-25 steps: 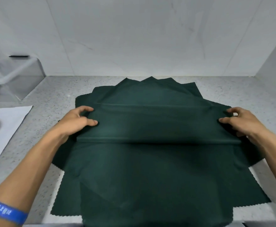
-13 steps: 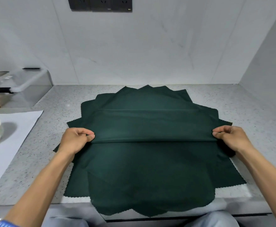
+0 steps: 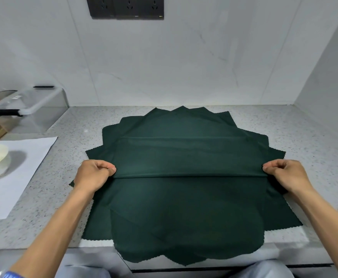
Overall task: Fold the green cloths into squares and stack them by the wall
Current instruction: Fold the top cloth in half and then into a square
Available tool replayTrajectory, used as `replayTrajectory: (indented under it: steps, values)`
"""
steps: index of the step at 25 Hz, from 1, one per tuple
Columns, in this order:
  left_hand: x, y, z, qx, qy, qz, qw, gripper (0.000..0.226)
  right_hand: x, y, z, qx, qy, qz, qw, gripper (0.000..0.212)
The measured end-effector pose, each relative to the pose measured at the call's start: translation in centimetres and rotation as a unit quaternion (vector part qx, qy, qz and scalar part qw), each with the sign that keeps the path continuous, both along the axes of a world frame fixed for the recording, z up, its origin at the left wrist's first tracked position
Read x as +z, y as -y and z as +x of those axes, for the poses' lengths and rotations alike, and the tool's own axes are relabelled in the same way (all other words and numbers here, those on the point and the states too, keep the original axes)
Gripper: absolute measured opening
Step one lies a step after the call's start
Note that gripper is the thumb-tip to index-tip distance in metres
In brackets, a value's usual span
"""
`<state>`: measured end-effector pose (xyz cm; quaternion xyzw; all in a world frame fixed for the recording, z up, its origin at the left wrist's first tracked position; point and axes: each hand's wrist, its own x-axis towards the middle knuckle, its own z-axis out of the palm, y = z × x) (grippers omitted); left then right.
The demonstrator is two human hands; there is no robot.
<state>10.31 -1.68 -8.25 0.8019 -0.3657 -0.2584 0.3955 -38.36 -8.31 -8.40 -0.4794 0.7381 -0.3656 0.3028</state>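
With the top cloth (image 3: 188, 157) pinched at both ends of its fold by the left hand (image 3: 93, 174) and right hand (image 3: 286, 174) mid-worktop (image 3: 314, 137), the fold should be kept taut and its edges matched before creasing.

A left hand (image 3: 93, 174) and right hand (image 3: 286, 173) pinch the two ends of a folded green cloth (image 3: 188, 157) lying atop a fanned pile of green cloths (image 3: 184, 217) on a speckled tabletop (image 3: 314, 137).
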Motion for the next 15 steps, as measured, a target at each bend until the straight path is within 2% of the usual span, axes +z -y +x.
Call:
replayTrajectory:
  steps: [2,3,4,5,6,7,8,9,10,11,12,15]
  values:
    - [0.2,-0.3,-0.5,-0.014,0.04,0.016,0.999,0.004,0.1,-0.3,0.2,0.011,-0.027,0.005,1.0,0.007]
    - [0.4,-0.7,-1.0,-0.023,0.104,0.016,0.994,0.004,0.1,-0.4,0.3,0.014,-0.054,0.007,0.998,0.006]
    - [0.6,-1.2,-1.5,-0.026,0.18,0.005,0.983,0.007,0.2,-0.5,0.4,0.02,-0.133,0.004,0.991,0.004]
    - [0.8,-2.0,-2.2,-0.01,0.215,-0.022,0.976,0.007,0.4,-0.5,0.9,0.026,-0.248,-0.008,0.968,0.003]
    - [1.0,-2.9,-3.3,0.004,0.191,-0.054,0.98,0.006,0.5,-0.3,1.5,0.036,-0.354,-0.029,0.934,0.009]
    - [1.5,-3.8,-5.1,0.024,0.043,-0.075,0.996,0.005,0.9,0.2,2.8,0.06,-0.418,-0.066,0.904,0.017]
    - [1.9,-4.5,-7.1,0.038,-0.175,-0.074,0.981,0.008,1.5,1.0,4.8,0.101,-0.434,-0.1,0.89,0.022]
    - [2.1,-4.8,-9.1,0.03,-0.395,-0.029,0.918,0.018,2.3,2.1,7.3,0.162,-0.422,-0.125,0.883,0.026]
    - [2.0,-4.9,-10.9,0.011,-0.53,0.015,0.848,0.03,3.1,3.3,10.2,0.237,-0.399,-0.132,0.876,0.028]
    - [1.8,-4.5,-12.2,0.0,-0.594,0.034,0.804,0.039,3.7,4.8,13.2,0.31,-0.378,-0.123,0.864,0.031]
    - [1.7,-3.6,-13.1,0.003,-0.618,0.03,0.786,0.045,4.0,6.3,16.2,0.367,-0.37,-0.105,0.847,0.036]
    - [2.6,-1.2,-13.8,0.058,-0.641,-0.018,0.765,0.056,4.2,10.0,22.9,0.435,-0.387,-0.008,0.813,0.048]
